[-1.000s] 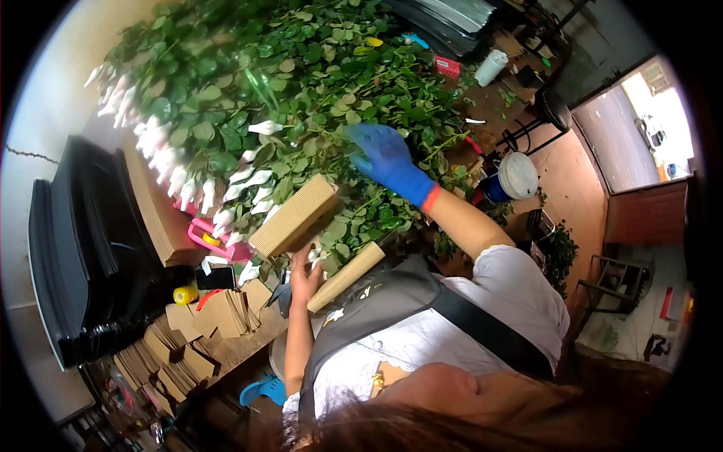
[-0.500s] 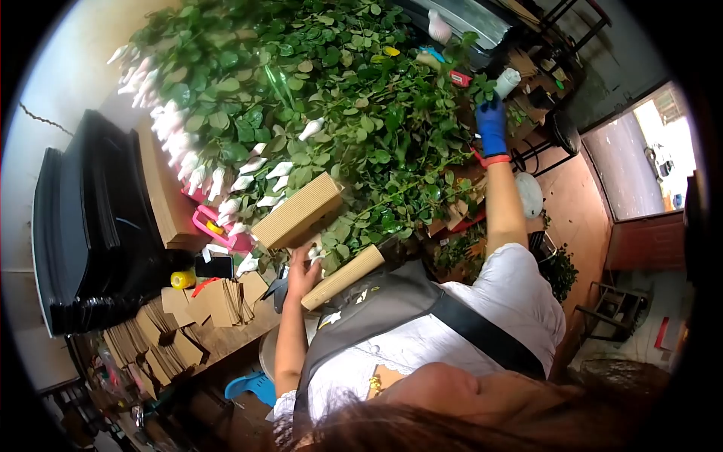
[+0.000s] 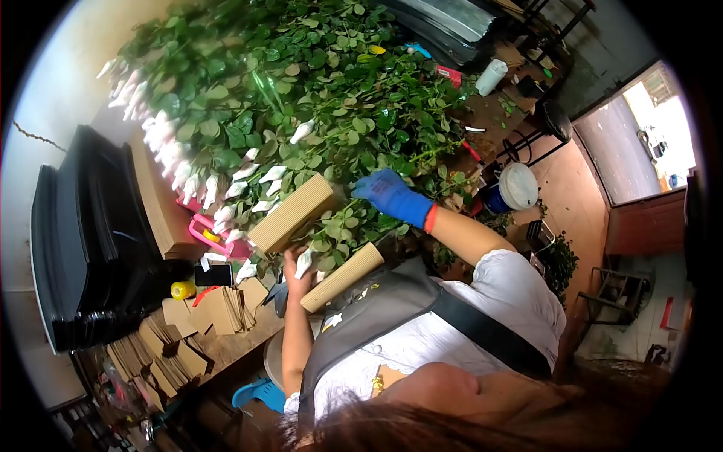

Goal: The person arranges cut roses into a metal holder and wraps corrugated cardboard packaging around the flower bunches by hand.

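- Two strips of ridged cardboard framed the work nearest the body: the near strip point(image 3: 343, 277) lay slantwise just in front of the apron point(image 3: 369, 313), and the far strip point(image 3: 292, 215) stood beyond it, angled much the same way.
- The left hand point(image 3: 296, 273), bare, was at the left end of the gap between the strips. A white-sleeved bud point(image 3: 303, 264) lay over its fingers, which were partly hidden, so how far they were open and whether they gripped the bud could not be told.
- Leafy stems ran from beside that bud through the gap, toward the right hand.
- The right hand point(image 3: 392, 197), in a blue glove with a red cuff, was over the foliage just past the right end of the far strip. Its fingers pointed left; their opening, and any hold on a stem, could not be made out.
- To the left, folded cardboard pieces point(image 3: 226, 310), a yellow roll point(image 3: 182, 291) and a dark phone-like slab point(image 3: 213, 276) sat on the tabletop point(image 3: 260, 335), near a pink object point(image 3: 218, 235).
- Past the far strip spread the large leafy heap point(image 3: 301, 90), with many white-sleeved heads point(image 3: 164, 139) along its left edge.
- Farther right were a pale bucket point(image 3: 518, 186), a white cylinder point(image 3: 491, 77) and a bright doorway point(image 3: 659, 128).
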Tool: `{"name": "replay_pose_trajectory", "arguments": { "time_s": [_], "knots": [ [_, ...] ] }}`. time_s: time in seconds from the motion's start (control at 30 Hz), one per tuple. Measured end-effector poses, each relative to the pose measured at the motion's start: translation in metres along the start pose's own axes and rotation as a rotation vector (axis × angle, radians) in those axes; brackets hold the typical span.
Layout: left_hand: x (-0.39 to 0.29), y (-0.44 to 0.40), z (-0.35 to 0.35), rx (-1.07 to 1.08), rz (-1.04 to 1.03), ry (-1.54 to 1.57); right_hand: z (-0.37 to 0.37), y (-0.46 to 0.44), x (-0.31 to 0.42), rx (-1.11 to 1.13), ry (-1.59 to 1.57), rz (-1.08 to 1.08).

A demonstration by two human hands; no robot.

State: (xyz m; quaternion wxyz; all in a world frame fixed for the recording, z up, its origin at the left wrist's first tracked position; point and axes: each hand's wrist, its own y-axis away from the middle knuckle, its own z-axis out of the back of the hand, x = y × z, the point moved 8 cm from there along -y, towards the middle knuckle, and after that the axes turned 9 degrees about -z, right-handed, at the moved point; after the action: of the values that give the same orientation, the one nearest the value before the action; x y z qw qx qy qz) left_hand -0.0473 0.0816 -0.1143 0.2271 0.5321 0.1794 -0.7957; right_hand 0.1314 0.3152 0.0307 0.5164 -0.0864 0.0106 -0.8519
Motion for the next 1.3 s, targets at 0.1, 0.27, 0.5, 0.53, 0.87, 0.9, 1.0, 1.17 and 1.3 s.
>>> {"name": "replay_pose_trajectory", "arguments": {
  "time_s": [0.1, 0.27, 0.5, 0.53, 0.87, 0.9, 1.0, 1.17, 1.3],
  "knots": [
    [-0.004, -0.003, 0.003, -0.084, -0.111, 0.037, -0.076, 0.000, -0.021, 0.195, 0.176, -0.163],
    [-0.029, -0.003, 0.001, 0.047, -0.003, 0.008, -0.104, 0.003, -0.034, 0.320, 0.044, -0.030],
    [-0.021, -0.005, -0.001, 0.012, -0.094, -0.012, 0.099, -0.082, -0.093, -0.471, -0.234, -0.197],
    [-0.020, -0.005, -0.002, 0.011, -0.070, 0.017, 0.091, -0.094, -0.097, -0.472, -0.049, -0.129],
    [-0.046, -0.004, 0.001, 0.061, 0.041, -0.035, 0.232, -0.128, -0.063, -0.731, -0.034, 0.014],
    [-0.046, -0.004, 0.001, 0.067, 0.043, -0.044, 0.242, -0.134, -0.057, -0.765, 0.015, 0.029],
    [-0.014, -0.001, -0.005, 0.026, -0.029, 0.008, 0.223, -0.189, -0.069, -0.790, 0.355, -0.021],
    [-0.025, -0.004, -0.001, 0.019, -0.055, -0.043, 0.088, -0.168, -0.064, 0.304, 0.294, -0.230],
    [-0.018, -0.004, -0.003, 0.033, -0.052, -0.030, 0.014, -0.129, -0.106, 0.168, 0.126, -0.242]
  ]
}}
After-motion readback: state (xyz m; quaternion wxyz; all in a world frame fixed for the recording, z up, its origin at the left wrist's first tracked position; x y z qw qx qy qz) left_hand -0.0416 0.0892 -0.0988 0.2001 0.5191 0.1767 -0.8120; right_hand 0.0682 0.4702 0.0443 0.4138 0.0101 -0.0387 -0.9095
